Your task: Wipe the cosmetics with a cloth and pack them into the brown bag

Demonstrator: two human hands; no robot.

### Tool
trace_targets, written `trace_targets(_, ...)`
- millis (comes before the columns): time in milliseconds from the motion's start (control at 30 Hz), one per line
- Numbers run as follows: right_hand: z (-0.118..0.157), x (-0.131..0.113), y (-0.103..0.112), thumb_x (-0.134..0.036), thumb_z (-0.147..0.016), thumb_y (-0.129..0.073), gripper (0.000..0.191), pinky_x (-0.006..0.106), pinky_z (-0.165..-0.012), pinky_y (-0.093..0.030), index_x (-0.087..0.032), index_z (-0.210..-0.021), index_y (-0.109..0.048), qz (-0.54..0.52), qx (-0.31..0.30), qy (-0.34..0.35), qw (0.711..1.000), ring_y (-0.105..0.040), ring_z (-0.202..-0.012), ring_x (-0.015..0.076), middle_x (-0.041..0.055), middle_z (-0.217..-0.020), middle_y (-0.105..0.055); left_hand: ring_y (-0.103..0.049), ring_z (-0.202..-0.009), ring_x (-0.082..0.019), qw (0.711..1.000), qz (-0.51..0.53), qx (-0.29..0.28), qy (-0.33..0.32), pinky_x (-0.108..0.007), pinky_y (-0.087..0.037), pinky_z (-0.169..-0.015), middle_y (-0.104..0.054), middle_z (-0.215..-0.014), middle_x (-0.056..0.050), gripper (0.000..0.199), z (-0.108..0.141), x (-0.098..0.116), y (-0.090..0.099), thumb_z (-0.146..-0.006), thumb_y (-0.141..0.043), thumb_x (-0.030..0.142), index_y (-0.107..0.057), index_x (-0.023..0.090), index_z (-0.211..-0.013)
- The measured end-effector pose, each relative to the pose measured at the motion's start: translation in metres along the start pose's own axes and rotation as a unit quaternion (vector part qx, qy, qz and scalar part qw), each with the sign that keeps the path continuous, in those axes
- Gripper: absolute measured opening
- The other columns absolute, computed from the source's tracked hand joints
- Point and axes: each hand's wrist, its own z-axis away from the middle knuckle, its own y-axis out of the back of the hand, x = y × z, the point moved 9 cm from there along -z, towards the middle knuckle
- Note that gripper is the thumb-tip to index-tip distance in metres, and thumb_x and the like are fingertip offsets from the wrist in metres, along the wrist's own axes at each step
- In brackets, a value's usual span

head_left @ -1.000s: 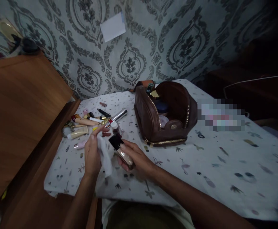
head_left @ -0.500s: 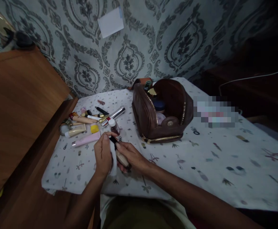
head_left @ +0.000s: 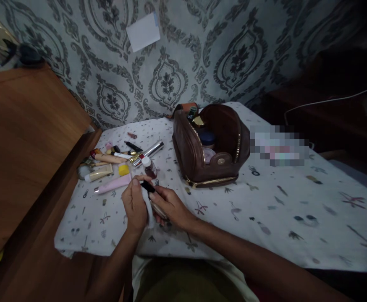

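Observation:
My left hand (head_left: pixel 136 206) is closed on a white cloth (head_left: pixel 150 209), pressing it against a beige bottle with a black cap (head_left: pixel 148 186). Fingers of my right hand (head_left: pixel 174 205) wrap round that bottle of what looks like foundation (head_left: pixel 158 209); part of it is hidden by the fingers. Just beyond the hands stands a small dark red bottle with a white cap (head_left: pixel 148 167). A pink tube (head_left: pixel 112 184) lies to the left of my left hand. Ahead and to the right sits an unzipped brown makeup bag (head_left: pixel 190 151), with several cosmetics inside.
Several makeup items lie at the left of the cloth-covered table, among them a cream tube (head_left: pixel 99 173), a yellow cap (head_left: pixel 123 170) and a silver tube (head_left: pixel 148 153). A wooden cabinet (head_left: pixel 29 147) borders the left side. Blurred-out packaging (head_left: pixel 279 144) lies right of the bag.
The bottle has turned a little in my hands, so that more of its black cap shows. Both hands stay together on the cloth and bottle. The view has shifted slightly.

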Motion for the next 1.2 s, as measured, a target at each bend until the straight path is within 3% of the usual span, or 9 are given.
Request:
trace_targets(100,-0.001,0.000,0.001,-0.085,-0.070,-0.057,0.066,0.021,-0.032,-0.036,-0.020,-0.082,-0.053,-0.008,0.010,-0.009,1.000,-0.048,-0.035,0.0102,-0.0057,-0.047,-0.054,-0.066,-0.069,-0.015,0.996,0.058,0.010,0.070,-0.025,-0.053,-0.064,-0.071,-0.083,-0.004,0.048,0.003,-0.006,-0.001,-0.095,-0.045,0.058,-0.072,0.018,-0.089)
trace_targets(233,-0.003,0.010,0.000,-0.091,-0.072,-0.043,0.073,0.025,-0.032,-0.038,-0.020,-0.063,-0.054,-0.052,0.007,-0.065,0.996,-0.050,-0.034,0.0124,-0.0002,-0.047,-0.055,-0.056,-0.040,-0.009,0.976,0.131,-0.008,0.172,-0.023,-0.049,-0.042,-0.073,-0.085,-0.004,0.050,0.011,-0.011,-0.013,-0.094,-0.043,0.060,-0.072,0.020,-0.099)
trace_targets(400,-0.003,0.018,0.002,-0.095,-0.067,-0.043,0.075,0.026,-0.033,-0.038,-0.021,-0.069,-0.054,-0.075,0.019,-0.099,0.992,-0.051,-0.035,0.0141,0.0000,-0.047,-0.056,-0.039,-0.026,-0.005,0.976,0.123,0.000,0.179,-0.021,-0.040,-0.032,-0.069,-0.070,0.000,0.048,0.013,-0.012,-0.016,-0.092,-0.045,0.059,-0.070,0.018,-0.095)
trace_targets(533,-0.005,0.008,0.004,-0.086,-0.065,-0.060,0.069,0.023,-0.039,-0.038,-0.022,-0.092,-0.052,-0.056,0.026,-0.047,0.997,-0.050,-0.042,0.0113,-0.0042,-0.061,-0.059,-0.058,-0.047,-0.011,0.990,0.063,0.037,0.118,-0.023,-0.049,-0.049,-0.069,-0.068,0.000,0.050,0.003,-0.008,-0.005,-0.092,-0.044,0.061,-0.068,0.018,-0.085)
trace_targets(633,-0.005,-0.008,0.009,-0.063,-0.061,-0.082,0.061,0.023,-0.062,-0.046,-0.022,-0.095,-0.052,-0.016,0.052,0.039,0.998,-0.057,-0.069,0.0110,-0.0018,-0.087,-0.063,-0.065,-0.071,-0.016,0.998,-0.001,0.059,0.034,-0.026,-0.050,-0.071,-0.069,-0.072,-0.001,0.052,-0.005,0.003,0.003,-0.092,-0.043,0.064,-0.067,0.019,-0.081)
trace_targets(700,-0.003,-0.014,0.010,-0.057,-0.064,-0.083,0.053,0.023,-0.074,-0.045,-0.021,-0.090,-0.053,-0.005,0.058,0.067,0.996,-0.056,-0.083,0.0128,-0.0008,-0.092,-0.061,-0.063,-0.071,-0.017,0.998,-0.018,0.055,0.025,-0.027,-0.049,-0.072,-0.068,-0.071,-0.001,0.056,-0.008,0.003,0.002,-0.092,-0.041,0.067,-0.066,0.019,-0.080)
trace_targets(833,-0.002,-0.008,0.004,-0.064,-0.074,-0.071,0.048,0.022,-0.063,-0.038,-0.020,-0.083,-0.053,-0.047,0.028,0.046,0.997,-0.047,-0.069,0.0111,-0.0042,-0.074,-0.051,-0.057,-0.061,-0.015,0.996,0.032,0.043,0.072,-0.027,-0.044,-0.063,-0.061,-0.064,0.002,0.059,-0.012,-0.009,-0.003,-0.091,-0.035,0.071,-0.061,0.020,-0.077)
trace_targets(1067,-0.005,0.010,0.003,-0.068,-0.067,-0.075,0.055,0.022,-0.062,-0.035,-0.017,-0.082,-0.061,-0.140,0.026,-0.006,0.990,-0.045,-0.065,0.0093,-0.0038,-0.071,-0.053,-0.062,-0.079,-0.019,0.985,-0.067,0.112,0.111,-0.031,-0.046,-0.082,-0.066,-0.076,-0.004,0.058,-0.016,-0.008,0.011,-0.089,-0.040,0.068,-0.066,0.018,-0.074)
trace_targets(1200,-0.005,0.009,0.006,-0.069,-0.060,-0.080,0.060,0.020,-0.059,-0.034,-0.016,-0.084,-0.065,-0.191,0.058,-0.002,0.980,-0.044,-0.062,0.0073,-0.0040,-0.071,-0.056,-0.064,-0.093,-0.023,0.984,-0.126,0.079,0.096,-0.036,-0.047,-0.092,-0.071,-0.090,-0.006,0.054,-0.012,0.000,0.006,-0.094,-0.031,0.058,-0.069,0.020,-0.088)
